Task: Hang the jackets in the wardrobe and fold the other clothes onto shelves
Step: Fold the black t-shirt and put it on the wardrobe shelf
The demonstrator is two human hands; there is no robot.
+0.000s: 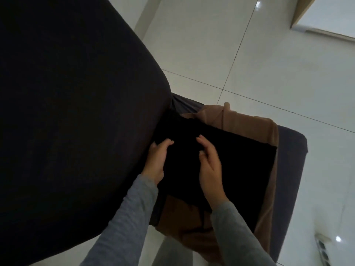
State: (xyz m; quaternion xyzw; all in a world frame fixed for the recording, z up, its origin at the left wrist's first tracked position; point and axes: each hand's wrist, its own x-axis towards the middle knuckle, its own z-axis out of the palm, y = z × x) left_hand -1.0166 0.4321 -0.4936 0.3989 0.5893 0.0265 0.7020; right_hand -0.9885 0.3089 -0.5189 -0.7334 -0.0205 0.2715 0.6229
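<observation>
A black garment lies flat on top of a brown garment, both on a dark grey padded seat. My left hand lies at the black garment's left edge, its fingers curled over the fabric. My right hand rests on the middle of the black cloth with its fingers slightly bent. Grey sleeves cover both forearms. The brown garment sticks out beyond the black one at the far, right and near sides.
A big dark grey upholstered back or cushion fills the left half of the view, right beside my left hand. White floor tiles spread to the right and beyond. A pale wooden furniture edge stands top right. A power strip lies on the floor, bottom right.
</observation>
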